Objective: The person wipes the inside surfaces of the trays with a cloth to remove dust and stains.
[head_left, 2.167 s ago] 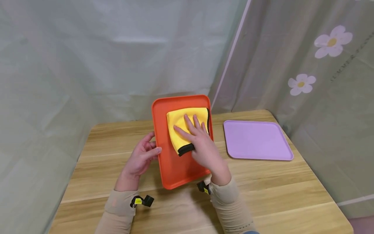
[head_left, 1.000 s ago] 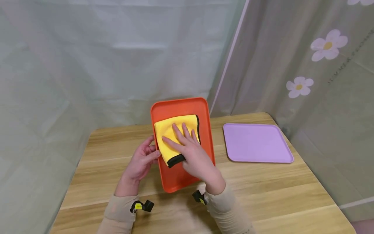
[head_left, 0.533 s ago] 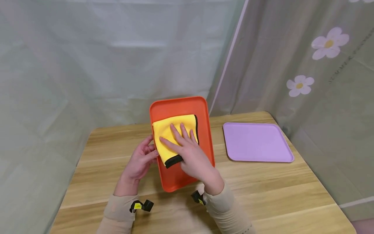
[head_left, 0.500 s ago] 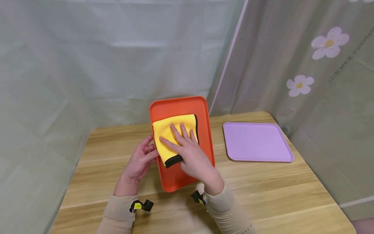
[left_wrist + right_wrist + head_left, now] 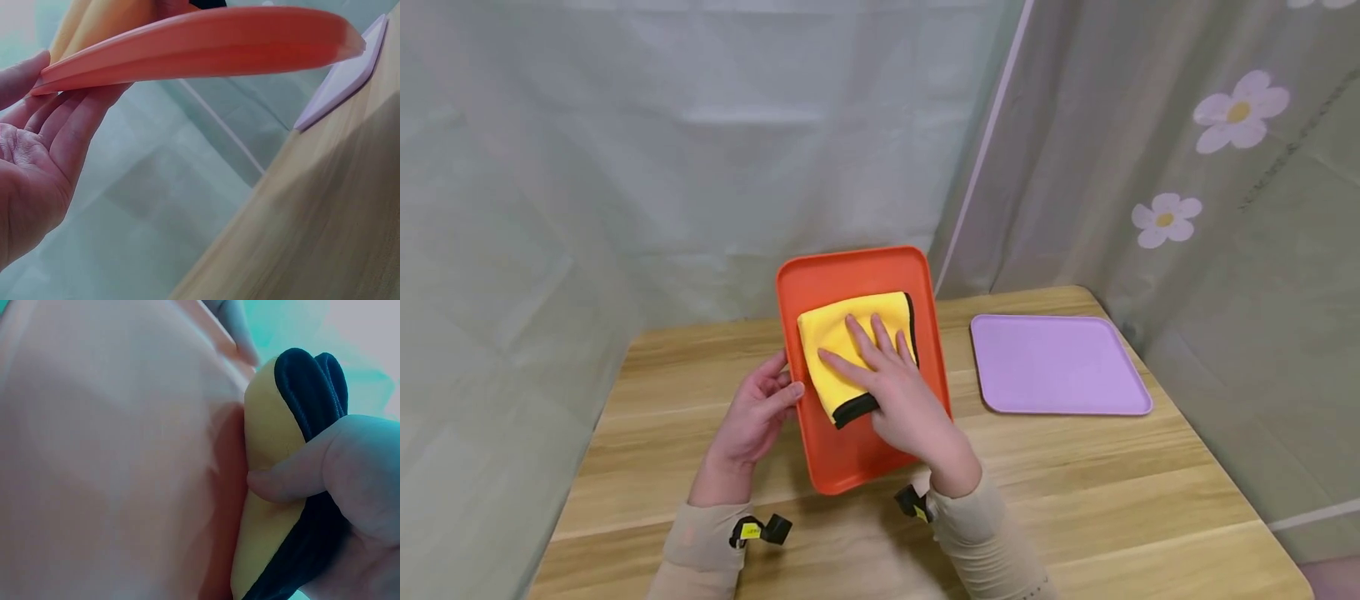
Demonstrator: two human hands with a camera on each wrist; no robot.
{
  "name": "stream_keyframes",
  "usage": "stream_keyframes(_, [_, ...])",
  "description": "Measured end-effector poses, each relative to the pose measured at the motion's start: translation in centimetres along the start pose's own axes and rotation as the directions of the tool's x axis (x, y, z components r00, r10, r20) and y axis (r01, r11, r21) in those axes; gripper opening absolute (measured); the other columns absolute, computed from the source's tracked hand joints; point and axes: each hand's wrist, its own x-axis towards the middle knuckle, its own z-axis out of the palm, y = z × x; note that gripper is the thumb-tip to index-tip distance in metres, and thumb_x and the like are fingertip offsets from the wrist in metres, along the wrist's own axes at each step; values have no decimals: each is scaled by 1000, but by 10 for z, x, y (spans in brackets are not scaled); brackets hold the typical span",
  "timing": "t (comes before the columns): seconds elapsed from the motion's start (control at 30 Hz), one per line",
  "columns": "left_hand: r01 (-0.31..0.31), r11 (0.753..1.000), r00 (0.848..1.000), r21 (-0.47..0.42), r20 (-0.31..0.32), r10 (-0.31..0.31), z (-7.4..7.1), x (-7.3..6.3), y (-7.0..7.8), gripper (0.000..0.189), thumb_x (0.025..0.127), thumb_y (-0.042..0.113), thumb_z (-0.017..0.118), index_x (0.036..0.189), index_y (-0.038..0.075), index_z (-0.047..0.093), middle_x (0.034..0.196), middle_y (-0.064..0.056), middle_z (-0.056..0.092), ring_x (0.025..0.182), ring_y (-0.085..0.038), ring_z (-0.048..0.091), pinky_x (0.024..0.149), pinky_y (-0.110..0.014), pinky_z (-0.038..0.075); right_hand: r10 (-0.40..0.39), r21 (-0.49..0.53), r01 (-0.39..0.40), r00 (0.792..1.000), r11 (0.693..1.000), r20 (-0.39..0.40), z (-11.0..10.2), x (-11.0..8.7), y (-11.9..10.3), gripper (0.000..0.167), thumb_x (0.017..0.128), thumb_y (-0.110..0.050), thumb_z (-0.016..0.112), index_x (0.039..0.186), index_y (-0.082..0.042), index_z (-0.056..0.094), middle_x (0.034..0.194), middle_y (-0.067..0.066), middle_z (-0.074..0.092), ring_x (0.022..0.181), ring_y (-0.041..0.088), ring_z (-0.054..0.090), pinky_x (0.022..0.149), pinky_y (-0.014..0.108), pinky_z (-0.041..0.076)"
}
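The left hand point(image 5: 754, 421) holds the orange rectangular tray point(image 5: 865, 454) tilted up above the table, thumb on its left rim and fingers behind. In the left wrist view the tray point(image 5: 219, 47) shows edge-on between thumb and fingers. On its inner face lies a folded yellow cloth point(image 5: 831, 367) with black trim. The right hand point(image 5: 906, 400) presses the cloth, fingers spread over it. In the right wrist view its thumb point(image 5: 287, 472) reaches over the cloth's point(image 5: 262, 437) folded edge towards the tray.
A purple tray point(image 5: 1060, 362) lies flat at the right of the wooden table point(image 5: 1097, 483). Pale curtains point(image 5: 737, 167) hang behind and at both sides, with white flowers on the right. A wrist camera point(image 5: 763, 530) is strapped over the left sleeve.
The right hand and cloth went left and slightly down across the tray, then a little back to the right in the last half second. The left hand keeps its hold on the tray's rim.
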Motion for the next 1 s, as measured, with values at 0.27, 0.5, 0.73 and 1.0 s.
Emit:
stream_keyframes(0.27, [-27, 999, 1000, -47, -13, 26, -3, -8, 2, 57, 107, -14, 43, 159, 8, 50, 120, -8, 77, 102, -18, 77, 82, -36, 65, 35, 38, -35, 999, 999, 12, -3, -5, 9, 116, 70, 30, 55, 164, -36, 44, 180, -3, 5, 164, 29, -5, 130, 57, 2])
stream_keyframes(0.5, [-37, 997, 999, -62, -1, 37, -6, -5, 5, 55, 108, -14, 41, 160, 4, 46, 120, -10, 77, 104, -19, 77, 84, -36, 64, 52, 50, -52, 999, 997, -4, -8, -7, 18, 113, 70, 30, 50, 162, -35, 47, 179, -3, 10, 165, 27, -2, 130, 56, 2])
stream_keyframes(0.73, [-51, 995, 999, -87, -7, 51, -6, -2, 7, 54, 108, -14, 41, 157, 5, 50, 119, -11, 77, 101, -18, 77, 82, -33, 64, 85, 56, -85, 996, 995, -5, -12, -7, 23, 114, 69, 30, 47, 162, -37, 47, 179, -4, 11, 165, 28, 0, 129, 60, 6])
stream_keyframes(1.0, [-56, 995, 998, -86, -24, 54, -7, -2, 7, 53, 107, -15, 42, 154, 6, 53, 116, -9, 77, 99, -17, 77, 79, -32, 64, 87, 32, -87, 996, 996, 15, -11, -5, 22, 115, 70, 31, 49, 163, -37, 45, 179, -2, 10, 164, 29, 0, 130, 59, 5])
